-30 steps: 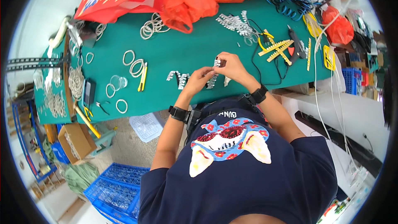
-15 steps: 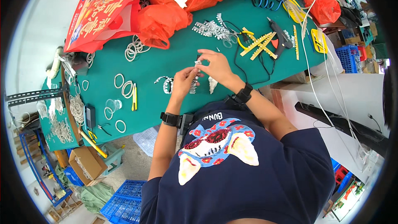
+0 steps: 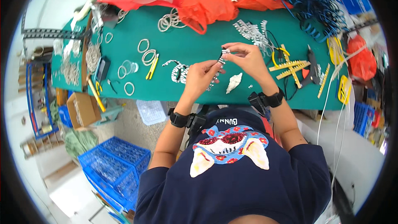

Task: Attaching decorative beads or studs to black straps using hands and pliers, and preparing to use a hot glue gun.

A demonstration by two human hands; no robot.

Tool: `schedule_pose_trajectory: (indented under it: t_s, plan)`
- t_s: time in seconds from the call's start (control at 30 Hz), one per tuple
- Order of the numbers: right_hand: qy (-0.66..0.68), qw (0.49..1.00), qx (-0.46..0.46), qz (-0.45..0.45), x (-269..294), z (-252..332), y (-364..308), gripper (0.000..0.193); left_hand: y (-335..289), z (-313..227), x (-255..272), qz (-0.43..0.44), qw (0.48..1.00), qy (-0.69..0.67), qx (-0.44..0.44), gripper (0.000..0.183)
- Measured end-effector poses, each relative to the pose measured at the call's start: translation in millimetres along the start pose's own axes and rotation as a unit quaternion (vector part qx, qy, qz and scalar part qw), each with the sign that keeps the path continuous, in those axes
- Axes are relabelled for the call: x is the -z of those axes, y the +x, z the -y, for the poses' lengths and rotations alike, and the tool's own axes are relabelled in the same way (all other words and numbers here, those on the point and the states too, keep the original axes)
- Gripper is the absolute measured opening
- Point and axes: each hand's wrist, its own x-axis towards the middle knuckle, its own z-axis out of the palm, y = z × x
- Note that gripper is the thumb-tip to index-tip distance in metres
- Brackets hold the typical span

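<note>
Over the near part of the green table [image 3: 137,18], both my hands are on a narrow black strip lined with small white and silvery pieces [image 3: 222,56]. My left hand [image 3: 200,78] is closed around its middle, and the lower end hangs beside the fingers. At the upper end, my right hand [image 3: 249,60] pinches the strip or one of its small pieces; the fingertips hide which. A similar coiled strip, white with dark bands [image 3: 179,73], lies left of my left hand. Below my right hand rests a crumpled white scrap [image 3: 234,83].
Right of my hands lie yellow notched strips [image 3: 290,68], a glue gun [image 3: 311,72] with its cord, and yellow-handled scissors [image 3: 275,57]. Red bags [image 3: 211,8] and coiled blue-black tubing [image 3: 311,6] fill the back. Pale rings [image 3: 148,57] and a yellow cutter [image 3: 152,67] lie left.
The whole view has swung, so the table things appear farther right. Both hands still hold the strip, which now slants up to the right and shows more of its length.
</note>
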Motion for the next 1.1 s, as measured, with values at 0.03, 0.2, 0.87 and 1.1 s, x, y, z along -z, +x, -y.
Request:
schedule_pose_trajectory:
  t_s: [0.03, 0.2, 0.87, 1.1]
  plan:
    - [0.004, 1.0, -0.001, 0.014, -0.4, 1.0, 3.0, 0.016, -2.9, -3.1, -0.6, -0.014, 1.0, -0.001, 0.005, 0.026]
    - [0.019, 0.999, 0.019, 0.031, -5.0, -0.6, 5.8, 0.014, -13.8, -6.4, -5.8, -0.062, 0.998, -0.016, 0.027, 0.023]
    - [0.045, 0.996, 0.019, 0.07, -10.6, 23.9, -7.9, 0.014, -42.3, -17.3, -13.2, -0.149, 0.986, 0.063, -0.046, 0.021]
    - [0.047, 0.976, 0.055, 0.207, -106.6, 50.4, -32.4, 0.013, -149.7, -0.3, 27.6, -0.273, 0.955, 0.09, -0.068, 0.019]
